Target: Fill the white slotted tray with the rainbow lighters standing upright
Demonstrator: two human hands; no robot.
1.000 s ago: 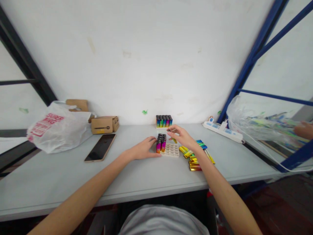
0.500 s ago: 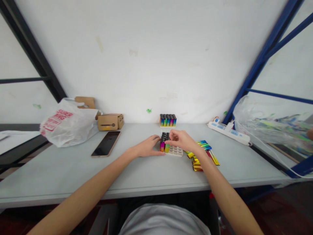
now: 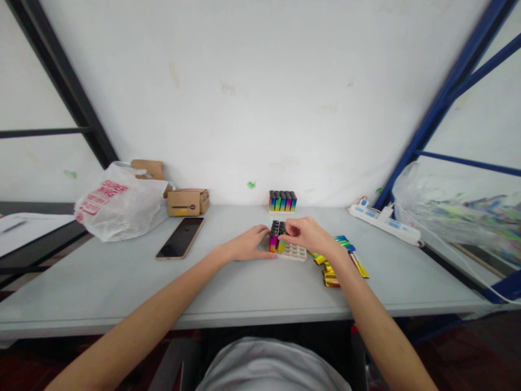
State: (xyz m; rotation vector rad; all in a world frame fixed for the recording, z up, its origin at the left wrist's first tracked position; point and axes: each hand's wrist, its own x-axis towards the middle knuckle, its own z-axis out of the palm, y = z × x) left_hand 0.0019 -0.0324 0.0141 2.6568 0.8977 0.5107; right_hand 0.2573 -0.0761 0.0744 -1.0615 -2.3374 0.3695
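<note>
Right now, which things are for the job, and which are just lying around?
Looks like the job: tray, standing lighters in it, loose lighters, probably the back lighters too.
Just lying about, it seems: phone, bag, box, power strip, paper.

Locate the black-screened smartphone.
Head view, left side: the black-screened smartphone lies on the grey tabletop, just in front of the small brown cardboard box.

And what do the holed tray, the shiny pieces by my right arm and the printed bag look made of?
The tray looks like matte off-white plastic, going by its grid of sockets, though pulp is possible. The shiny pieces have a glossy metallic finish, reflecting brightly; metal or film, I can't tell. The bag is probably thin, softly shiny plastic: wrinkled and slightly see-through.
</note>
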